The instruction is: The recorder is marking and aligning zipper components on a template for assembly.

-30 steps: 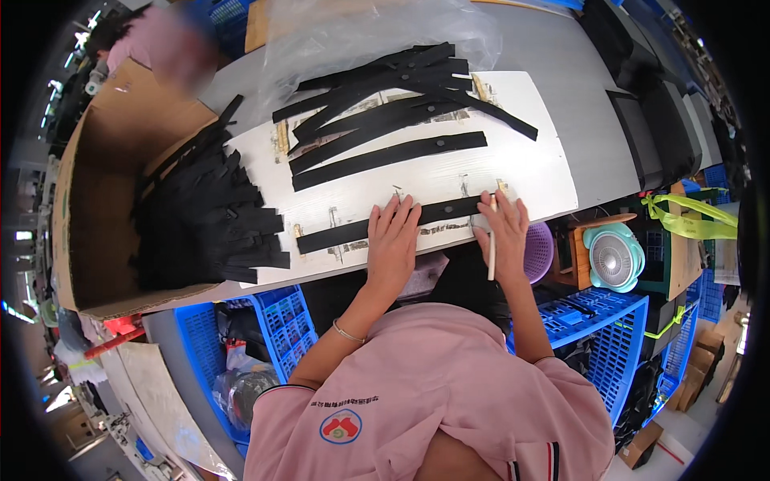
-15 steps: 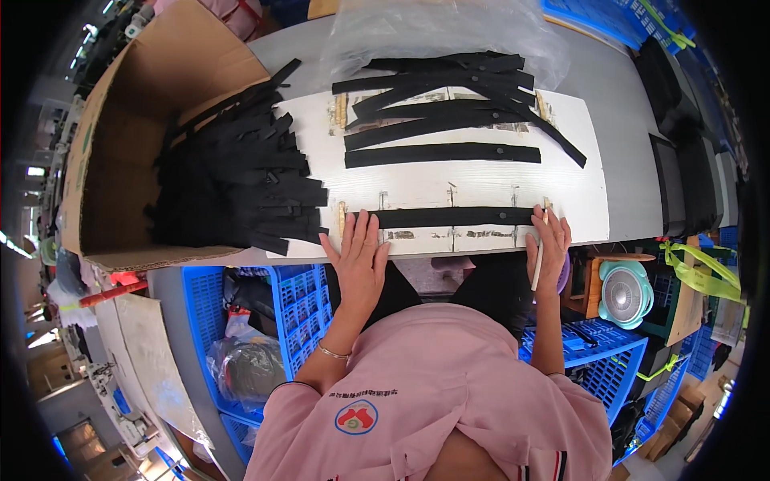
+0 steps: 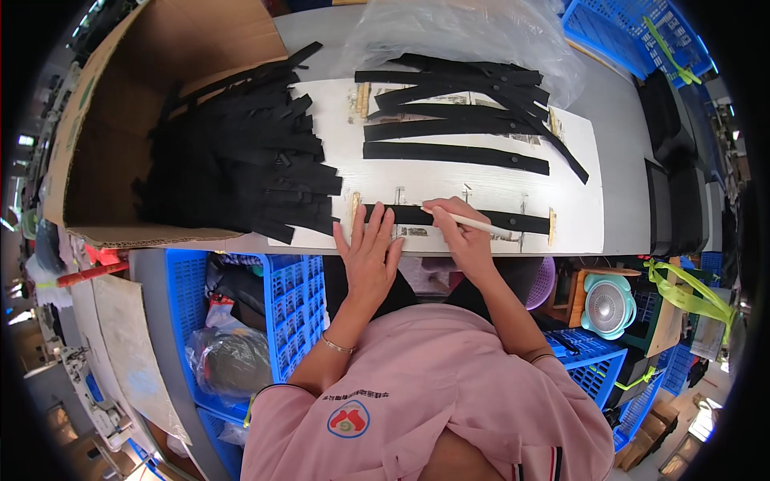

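Note:
A black fabric strip (image 3: 521, 223) lies across the near part of a white board (image 3: 473, 178) marked with dark lines and small yellowish pieces. My left hand (image 3: 370, 250) rests flat over the strip's left end, fingers spread. Around a slim white marking pencil (image 3: 484, 224) my right hand (image 3: 465, 239) is closed, its tip at the middle of the strip. Farther back on the board lie several more black strips (image 3: 455, 154), some crossing one another. To the left, a large heap of black strips (image 3: 241, 172) spills onto the board.
An open cardboard box (image 3: 144, 236) holds part of the heap at the left. Clear plastic film (image 3: 465, 32) lies behind the board. Black boxy items (image 3: 670, 120) stand at the right. Below the table are blue crates (image 3: 297, 321) and a turquoise fan (image 3: 608, 306).
My right hand has moved left from the strip's right end to its middle, bringing the pencil along. My left hand stays at the left end. The whole view has shifted slightly.

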{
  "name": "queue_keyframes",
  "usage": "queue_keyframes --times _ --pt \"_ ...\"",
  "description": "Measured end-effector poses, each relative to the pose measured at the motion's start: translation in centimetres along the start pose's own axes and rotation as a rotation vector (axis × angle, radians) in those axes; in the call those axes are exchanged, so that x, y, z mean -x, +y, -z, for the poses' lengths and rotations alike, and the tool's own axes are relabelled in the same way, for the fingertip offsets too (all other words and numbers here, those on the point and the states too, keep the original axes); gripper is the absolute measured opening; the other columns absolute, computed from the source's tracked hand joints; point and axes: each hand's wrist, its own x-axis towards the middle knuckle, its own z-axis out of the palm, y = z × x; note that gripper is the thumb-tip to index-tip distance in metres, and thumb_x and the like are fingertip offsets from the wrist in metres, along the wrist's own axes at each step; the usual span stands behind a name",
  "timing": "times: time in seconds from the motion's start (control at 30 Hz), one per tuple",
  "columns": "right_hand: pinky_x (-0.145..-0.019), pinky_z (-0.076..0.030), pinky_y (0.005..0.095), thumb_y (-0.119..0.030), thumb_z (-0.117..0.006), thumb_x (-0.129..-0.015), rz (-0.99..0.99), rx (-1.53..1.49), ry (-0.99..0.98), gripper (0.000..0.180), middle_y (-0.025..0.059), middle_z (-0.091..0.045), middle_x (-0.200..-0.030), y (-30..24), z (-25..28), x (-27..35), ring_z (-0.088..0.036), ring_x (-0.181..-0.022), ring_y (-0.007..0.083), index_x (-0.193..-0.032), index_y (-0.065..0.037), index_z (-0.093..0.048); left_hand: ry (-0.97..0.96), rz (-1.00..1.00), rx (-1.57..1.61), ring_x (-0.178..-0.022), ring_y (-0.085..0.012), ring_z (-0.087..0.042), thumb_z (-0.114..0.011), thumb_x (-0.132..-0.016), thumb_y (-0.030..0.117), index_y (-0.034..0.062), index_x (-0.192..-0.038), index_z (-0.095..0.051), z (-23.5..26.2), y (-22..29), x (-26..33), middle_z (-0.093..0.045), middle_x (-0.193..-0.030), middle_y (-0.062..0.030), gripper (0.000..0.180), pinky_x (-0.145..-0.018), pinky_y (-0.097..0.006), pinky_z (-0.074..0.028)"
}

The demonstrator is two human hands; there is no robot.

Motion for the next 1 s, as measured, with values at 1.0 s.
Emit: queue_keyframes --times 1.0 --pt "-0.062 -0.050 0.0305 -0.014 -0.066 -0.098 0.029 0.133 -0.106 0.019 0.0112 -0.073 -0.079 3.4 -3.3 -1.2 -0.068 -0.068 0.0183 -0.091 0.001 -0.074 0.029 -0.019 0.029 -0.148 -0.0321 -0.039 -0.070 -0.095 0.025 0.0060 -0.141 -0.060 -0.1 -0.1 -0.1 -0.053 -0.153 -0.0079 0.051 -0.120 -0.063 -0.014"
